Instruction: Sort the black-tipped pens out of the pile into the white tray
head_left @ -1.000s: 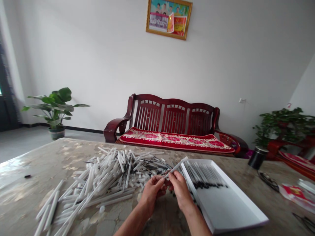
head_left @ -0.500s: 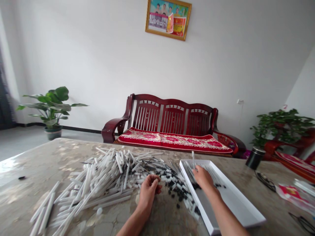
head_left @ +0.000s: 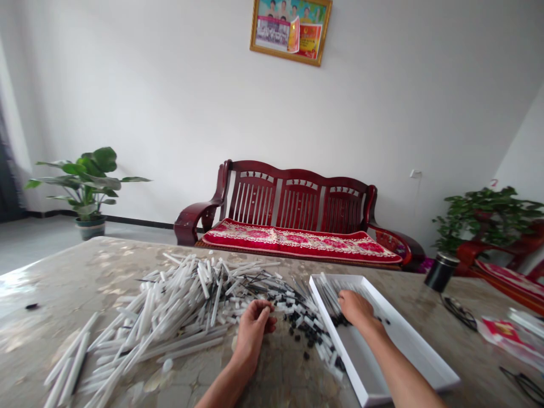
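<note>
A big heap of white pen barrels (head_left: pixel 170 309) and thin black refills lies on the marbled table (head_left: pixel 63 277). Small black caps (head_left: pixel 304 328) are scattered beside it. My left hand (head_left: pixel 253 326) rests at the heap's right edge with fingers curled; what they hold is hidden. My right hand (head_left: pixel 357 309) lies inside the white tray (head_left: pixel 408 345), fingers down on the row of finished pens (head_left: pixel 329 289) at its far end.
A red wooden bench (head_left: pixel 297 221) stands behind the table. Potted plants stand at left (head_left: pixel 87 184) and right (head_left: pixel 484 218). A black jar (head_left: pixel 440 272), a dark cord (head_left: pixel 461 311) and red-printed packets (head_left: pixel 505 334) lie on the table's right side.
A second ago both hands held one white pen together. My right hand carried it into the tray and now lies flat on the pens there. My left hand stayed by the heap.
</note>
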The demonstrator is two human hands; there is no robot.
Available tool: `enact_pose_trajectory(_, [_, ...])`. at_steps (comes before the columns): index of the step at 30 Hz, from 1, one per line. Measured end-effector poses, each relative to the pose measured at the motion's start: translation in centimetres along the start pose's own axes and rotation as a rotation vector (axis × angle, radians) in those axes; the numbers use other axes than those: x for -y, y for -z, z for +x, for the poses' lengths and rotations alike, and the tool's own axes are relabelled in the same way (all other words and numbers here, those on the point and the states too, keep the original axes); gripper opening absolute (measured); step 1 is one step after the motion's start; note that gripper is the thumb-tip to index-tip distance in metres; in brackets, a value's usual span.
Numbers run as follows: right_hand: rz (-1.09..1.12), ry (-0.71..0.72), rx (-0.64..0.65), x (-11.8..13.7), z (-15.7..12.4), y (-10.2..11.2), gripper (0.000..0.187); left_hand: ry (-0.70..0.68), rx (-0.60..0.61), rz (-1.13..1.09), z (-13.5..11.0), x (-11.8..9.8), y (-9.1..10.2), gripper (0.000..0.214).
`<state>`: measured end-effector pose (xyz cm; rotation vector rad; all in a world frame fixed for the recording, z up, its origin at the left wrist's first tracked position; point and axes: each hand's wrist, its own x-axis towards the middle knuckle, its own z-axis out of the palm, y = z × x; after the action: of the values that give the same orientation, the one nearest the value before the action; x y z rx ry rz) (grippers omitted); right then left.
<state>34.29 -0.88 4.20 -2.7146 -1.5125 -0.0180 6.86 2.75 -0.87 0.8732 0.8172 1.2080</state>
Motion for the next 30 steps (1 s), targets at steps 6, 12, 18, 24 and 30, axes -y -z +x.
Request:
enact_pose_trajectory(6, [-0.014, -0.001, -0.007, -0.3, -0.3, -0.1, 0.028, 0.0, 0.021, 0.013, 0.1, 0.0, 0.0, 0.029])
enact_pose_trajectory(12, [-0.018, 0.001, -0.013, -0.4, -0.7, -0.1, 0.028, 0.01, 0.033, 0.025, 0.2, 0.3, 0.1, 0.029])
enact_pose_trajectory(18, [0.007, -0.015, -0.046, -0.1, -0.4, -0.3, 0.028, 0.012, 0.032, 0.037, 0.2, 0.1, 0.0, 0.03])
enact_pose_trajectory(24, [0.044, -0.018, -0.098, 0.3, -0.9, -0.5, 0.026, 0.008, 0.032, 0.028, 0.3, 0.2, 0.0, 0.03])
enact_pose_trajectory(30, [0.088, -0.021, -0.155, 0.5, -1.7, -0.5, 0.03, 0.001, 0.03, 0.01, 0.1, 0.2, -0.1, 0.029])
